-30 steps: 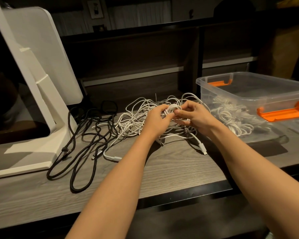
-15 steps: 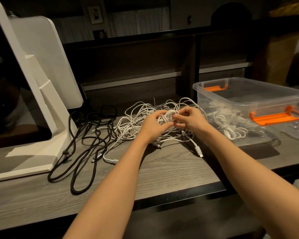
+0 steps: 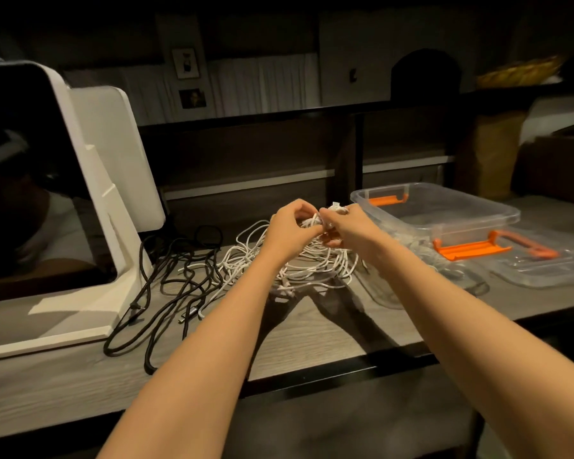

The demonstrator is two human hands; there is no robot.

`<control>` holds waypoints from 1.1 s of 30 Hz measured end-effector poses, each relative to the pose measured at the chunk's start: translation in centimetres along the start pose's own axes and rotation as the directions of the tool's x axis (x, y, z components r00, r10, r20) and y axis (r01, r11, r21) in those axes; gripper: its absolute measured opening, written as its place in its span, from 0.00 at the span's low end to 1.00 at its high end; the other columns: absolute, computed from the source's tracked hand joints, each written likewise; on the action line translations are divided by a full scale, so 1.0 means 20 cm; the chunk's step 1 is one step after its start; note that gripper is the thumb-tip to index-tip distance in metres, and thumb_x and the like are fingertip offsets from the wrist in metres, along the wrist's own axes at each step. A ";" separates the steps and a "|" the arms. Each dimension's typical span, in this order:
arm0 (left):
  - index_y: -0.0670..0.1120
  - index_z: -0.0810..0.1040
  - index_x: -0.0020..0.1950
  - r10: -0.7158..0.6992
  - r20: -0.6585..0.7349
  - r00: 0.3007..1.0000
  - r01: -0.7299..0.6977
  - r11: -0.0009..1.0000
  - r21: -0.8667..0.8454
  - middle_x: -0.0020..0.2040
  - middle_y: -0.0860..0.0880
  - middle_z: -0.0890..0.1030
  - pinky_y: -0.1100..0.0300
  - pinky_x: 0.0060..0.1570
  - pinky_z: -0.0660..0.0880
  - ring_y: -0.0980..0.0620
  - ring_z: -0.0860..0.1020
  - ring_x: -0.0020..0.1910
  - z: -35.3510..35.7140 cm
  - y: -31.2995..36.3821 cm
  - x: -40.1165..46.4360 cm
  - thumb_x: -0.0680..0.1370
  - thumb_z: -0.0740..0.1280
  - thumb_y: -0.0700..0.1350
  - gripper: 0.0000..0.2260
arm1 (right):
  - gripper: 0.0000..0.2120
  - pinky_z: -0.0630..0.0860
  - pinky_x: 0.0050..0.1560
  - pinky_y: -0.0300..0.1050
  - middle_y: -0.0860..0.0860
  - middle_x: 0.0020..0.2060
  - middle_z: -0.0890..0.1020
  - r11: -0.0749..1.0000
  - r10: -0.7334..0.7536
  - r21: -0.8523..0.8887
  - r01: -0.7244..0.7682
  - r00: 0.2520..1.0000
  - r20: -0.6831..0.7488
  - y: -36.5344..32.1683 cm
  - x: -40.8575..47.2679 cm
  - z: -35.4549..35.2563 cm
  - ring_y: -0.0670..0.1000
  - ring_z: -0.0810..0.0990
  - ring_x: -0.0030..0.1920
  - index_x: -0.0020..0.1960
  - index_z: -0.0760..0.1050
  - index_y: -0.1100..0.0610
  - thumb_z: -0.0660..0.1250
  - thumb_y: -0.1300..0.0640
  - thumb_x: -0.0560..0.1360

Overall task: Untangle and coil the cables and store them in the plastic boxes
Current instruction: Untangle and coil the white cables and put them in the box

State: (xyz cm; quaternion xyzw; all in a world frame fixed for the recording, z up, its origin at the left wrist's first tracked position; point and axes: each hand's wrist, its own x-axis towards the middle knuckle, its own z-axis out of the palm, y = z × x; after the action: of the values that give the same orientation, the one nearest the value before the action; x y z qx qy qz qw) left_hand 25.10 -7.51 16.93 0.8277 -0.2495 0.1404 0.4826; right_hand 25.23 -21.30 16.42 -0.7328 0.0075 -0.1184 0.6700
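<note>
Broadly, a grey wood-grain desk [image 3: 312,329] with a black front edge crosses the frame, backed by dark shelving in a dim room; small pictures hang on the wall at upper centre; a white monitor [image 3: 47,180] stands at the left. At centre right a clear plastic box [image 3: 444,215] with orange latches sits on the desk, coiled white cables dimly visible through its wall; its clear lid [image 3: 550,266] lies just beside it at the right edge. At mid-frame the left hand [image 3: 290,226] and right hand [image 3: 348,226], fingers curled, both grip a tangle of white cables [image 3: 299,263] lifted above the desk; black cables [image 3: 166,279] sprawl at lower left beside the monitor base.
</note>
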 end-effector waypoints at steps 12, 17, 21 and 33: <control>0.44 0.74 0.70 0.086 0.150 0.985 -0.082 0.996 -0.029 0.64 0.46 0.78 0.54 0.63 0.73 0.50 0.76 0.62 0.17 0.34 0.08 0.77 0.70 0.43 0.21 | 0.25 0.83 0.39 0.52 0.64 0.56 0.77 0.998 0.058 0.010 -0.058 0.957 -0.285 -0.27 -0.04 -0.36 0.59 0.81 0.50 0.68 0.62 0.64 0.66 0.59 0.75; 0.45 0.76 0.67 0.049 0.160 0.986 -0.050 0.999 0.002 0.62 0.47 0.79 0.60 0.58 0.69 0.51 0.75 0.62 0.29 0.36 0.12 0.80 0.65 0.42 0.15 | 0.21 0.75 0.37 0.44 0.59 0.53 0.74 0.981 -0.011 -0.186 -0.060 0.933 -0.360 -0.24 -0.02 -0.55 0.54 0.74 0.50 0.67 0.61 0.63 0.64 0.63 0.77; 0.44 0.81 0.59 0.003 0.166 0.986 -0.009 0.999 0.037 0.58 0.45 0.81 0.55 0.58 0.74 0.47 0.77 0.57 0.36 0.33 0.17 0.80 0.64 0.42 0.10 | 0.23 0.72 0.39 0.43 0.61 0.61 0.74 0.860 -0.102 -0.506 -0.061 0.952 -0.289 -0.18 0.05 -0.62 0.57 0.76 0.54 0.71 0.63 0.61 0.63 0.62 0.78; 0.45 0.80 0.50 -0.013 0.146 0.989 0.025 0.997 -0.077 0.45 0.49 0.81 0.52 0.48 0.77 0.50 0.77 0.42 0.40 0.28 0.22 0.81 0.62 0.38 0.08 | 0.13 0.70 0.66 0.58 0.53 0.54 0.77 0.212 0.272 -0.933 -0.291 0.935 -0.229 -0.15 0.14 -0.67 0.60 0.75 0.62 0.55 0.73 0.54 0.69 0.50 0.73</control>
State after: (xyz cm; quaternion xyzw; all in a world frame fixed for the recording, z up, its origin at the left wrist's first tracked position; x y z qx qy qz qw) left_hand 25.57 -18.06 19.14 0.8184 -0.2814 0.0652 0.4967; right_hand 25.02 -34.68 20.91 -0.9709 0.2146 0.0277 0.1027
